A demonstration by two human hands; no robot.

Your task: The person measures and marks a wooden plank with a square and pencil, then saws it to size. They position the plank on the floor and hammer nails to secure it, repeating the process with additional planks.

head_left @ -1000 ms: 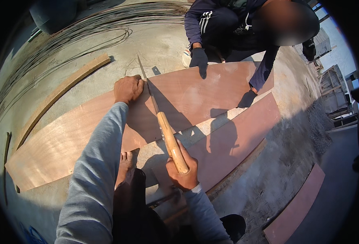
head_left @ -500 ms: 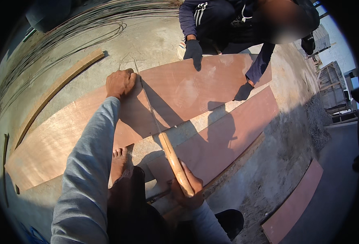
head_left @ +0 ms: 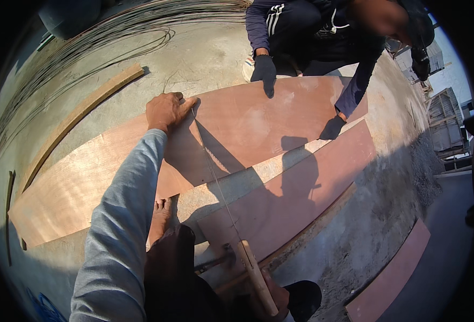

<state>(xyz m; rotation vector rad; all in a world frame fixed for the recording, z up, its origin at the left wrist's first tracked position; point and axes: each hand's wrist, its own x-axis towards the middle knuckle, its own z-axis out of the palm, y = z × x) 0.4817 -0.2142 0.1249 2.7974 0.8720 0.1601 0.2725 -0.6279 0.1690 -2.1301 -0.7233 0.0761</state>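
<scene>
Gripping the saw (head_left: 251, 261), R hand (head_left: 278, 293) is closed round the wood handle (head_left: 259, 282) off the near side of the board (head_left: 231, 115), w/ blade (head_left: 225, 201) running across the board toward its far edge. L hand (head_left: 167, 111) bears on the board's far edge, fingers part-curled; whether it grips can't be told. Co-worker's gloved hands (head_left: 264, 74) contact the board's R half, one at far edge, one at near edge; 2nd panel (head_left: 328, 166) lies just beside its near edge.

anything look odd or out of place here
One thing: the bare foot, toes at the near edge of the board, left of the saw. Going unshod so close to it looks risky. Nothing appears spilled.
</scene>
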